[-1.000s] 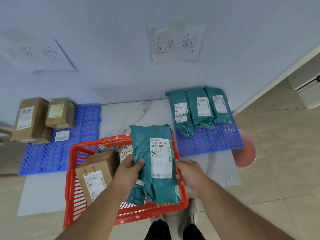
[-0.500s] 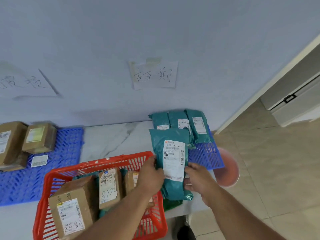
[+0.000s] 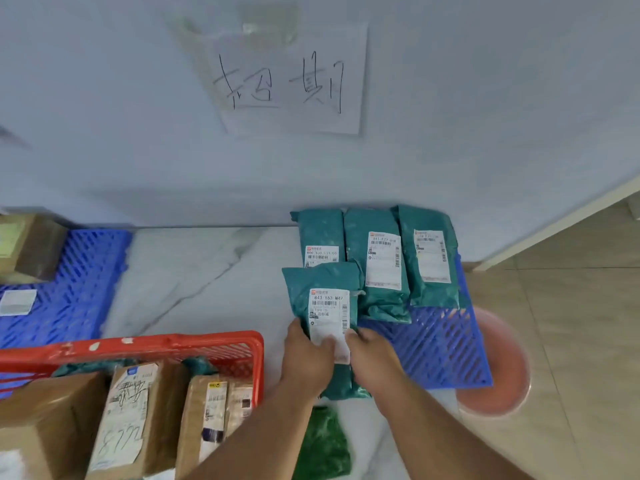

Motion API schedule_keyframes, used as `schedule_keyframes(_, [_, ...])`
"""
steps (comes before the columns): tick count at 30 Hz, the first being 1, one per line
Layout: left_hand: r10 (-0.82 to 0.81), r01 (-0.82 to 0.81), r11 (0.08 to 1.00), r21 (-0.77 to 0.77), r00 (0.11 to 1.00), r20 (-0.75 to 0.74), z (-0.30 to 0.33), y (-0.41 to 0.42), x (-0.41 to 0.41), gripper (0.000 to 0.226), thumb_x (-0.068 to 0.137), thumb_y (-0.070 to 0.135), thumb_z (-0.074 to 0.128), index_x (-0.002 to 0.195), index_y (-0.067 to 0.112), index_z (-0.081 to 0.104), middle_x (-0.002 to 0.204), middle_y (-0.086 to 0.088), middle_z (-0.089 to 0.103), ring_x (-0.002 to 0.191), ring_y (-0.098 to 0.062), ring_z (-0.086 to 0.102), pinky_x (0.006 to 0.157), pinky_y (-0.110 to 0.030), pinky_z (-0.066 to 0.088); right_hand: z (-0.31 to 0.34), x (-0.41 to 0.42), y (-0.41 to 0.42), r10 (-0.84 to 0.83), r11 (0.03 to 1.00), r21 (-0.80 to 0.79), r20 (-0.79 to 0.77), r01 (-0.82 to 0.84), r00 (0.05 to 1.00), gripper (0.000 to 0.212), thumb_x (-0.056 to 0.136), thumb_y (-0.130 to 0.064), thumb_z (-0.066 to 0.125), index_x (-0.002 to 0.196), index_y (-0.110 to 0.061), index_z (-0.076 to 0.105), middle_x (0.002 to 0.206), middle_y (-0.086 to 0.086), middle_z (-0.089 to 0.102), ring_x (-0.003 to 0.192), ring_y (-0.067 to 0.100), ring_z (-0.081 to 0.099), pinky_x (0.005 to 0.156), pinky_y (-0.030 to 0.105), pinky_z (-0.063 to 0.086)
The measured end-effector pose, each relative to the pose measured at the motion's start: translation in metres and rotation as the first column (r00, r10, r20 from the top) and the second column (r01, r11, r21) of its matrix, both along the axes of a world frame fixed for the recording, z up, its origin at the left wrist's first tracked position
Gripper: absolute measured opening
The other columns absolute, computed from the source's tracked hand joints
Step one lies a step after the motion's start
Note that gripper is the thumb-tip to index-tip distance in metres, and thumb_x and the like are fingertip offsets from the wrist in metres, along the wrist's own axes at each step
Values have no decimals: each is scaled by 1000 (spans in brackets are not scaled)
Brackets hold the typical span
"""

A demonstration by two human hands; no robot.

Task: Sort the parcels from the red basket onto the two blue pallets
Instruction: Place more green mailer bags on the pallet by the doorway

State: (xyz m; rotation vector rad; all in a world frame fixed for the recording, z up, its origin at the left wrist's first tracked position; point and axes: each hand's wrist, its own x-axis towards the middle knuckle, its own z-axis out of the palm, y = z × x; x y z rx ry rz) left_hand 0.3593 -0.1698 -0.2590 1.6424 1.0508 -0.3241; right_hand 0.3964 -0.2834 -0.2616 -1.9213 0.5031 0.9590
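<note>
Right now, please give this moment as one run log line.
step: placing | left hand and right hand: holding teal bag | over: right blue pallet | red basket: boxes remain

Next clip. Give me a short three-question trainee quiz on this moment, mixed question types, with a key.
1. True or false: both hands grip the teal parcel being set down.
2. How many teal parcels already lie in the back row on the right blue pallet?
3. Multiple choice: what mostly remains in the red basket? A) cardboard boxes B) bottles C) loose papers

Key:
1. True: the left hand and right hand hold its near end.
2. Three.
3. A, for example the cardboard box with a handwritten label.
</note>
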Motion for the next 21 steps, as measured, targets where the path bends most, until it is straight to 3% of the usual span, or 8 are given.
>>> schedule_keyframes(3, [-105, 110, 985, 137, 994, -39, -40, -1, 16, 47, 88, 0, 65, 126, 25, 52, 105, 6, 59, 98, -18, 62, 73, -11, 47, -47, 11, 3, -25, 997, -67, -2, 24, 1000, 22, 101, -29, 53, 98, -17, 71, 81, 4, 68, 63, 19, 57, 60, 30, 43])
schedule_keyframes(6, [-171, 198, 966, 168, 972, -162, -66, 1, 19, 62, 88, 13, 66, 146, 22, 44, 130, -5, 59, 113, -29, 64, 95, -36, 54, -67, 15, 1, -15, 993, -119, -24, 12, 1000, 24, 102, -28, 53, 99, -14, 72, 83, 7, 69, 66, 22, 60, 61, 31, 45])
schedule_keyframes(8, [-188, 223, 957, 183, 963, -193, -60, 4, 15, 72, 87, 14, 64, 153, 23, 38, 139, -5, 56, 118, -29, 63, 102, -42, 54, -63, 13, -4, -29, 995, -94, -54, 24, 998, 26, 99, -33, 55, 95, -15, 73, 84, 9, 73, 73, 31, 69, 66, 39, 55])
schedule_keyframes(12, [-100, 110, 988, 108, 991, -92, -1, 0, -5, 58, 90, -1, 63, 143, 15, 47, 107, 10, 55, 100, -17, 62, 89, -28, 54, -31, -5, -22, -131, 991, -32, -107, 128, 986, 29, 91, -39, 60, 87, -12, 69, 79, 5, 68, 78, 30, 71, 66, 42, 53])
schedule_keyframes(15, [-107, 108, 991, 74, 994, -29, 52, -4, -35, 47, 95, 10, 66, 135, 28, 48, 95, 25, 51, 94, -4, 66, 72, -10, 49, 25, -22, -23, -199, 979, 24, -127, 204, 972, 18, 100, -27, 62, 84, -24, 68, 84, -1, 71, 89, 25, 75, 78, 43, 59])
schedule_keyframes(17, [-140, 140, 990, 21, 990, 14, 80, -2, -59, 48, 98, 7, 61, 135, 33, 44, 99, 35, 46, 95, 10, 58, 68, 3, 40, 62, -38, -17, -223, 966, 100, -146, 238, 964, 15, 103, -19, 60, 93, -26, 67, 94, -3, 72, 94, 20, 75, 87, 42, 57])
schedule_keyframes(19, [-157, 157, 988, -8, 987, 24, 99, 5, -86, 51, 99, 4, 57, 137, 35, 40, 108, 38, 46, 103, 8, 54, 72, 7, 37, 91, -58, -9, -200, 965, 145, -129, 218, 971, 9, 104, -20, 60, 107, -22, 68, 107, -1, 73, 97, 19, 75, 92, 42, 58])
schedule_keyframes(21, [-144, 145, 989, -18, 989, 39, 112, 17, -113, 58, 99, 10, 59, 150, 28, 38, 129, 23, 54, 121, -2, 53, 91, -4, 41, 119, -82, 8, -184, 963, 177, -111, 201, 977, 12, 105, -20, 59, 115, -20, 67, 111, 0, 73, 98, 21, 76, 92, 42, 59])
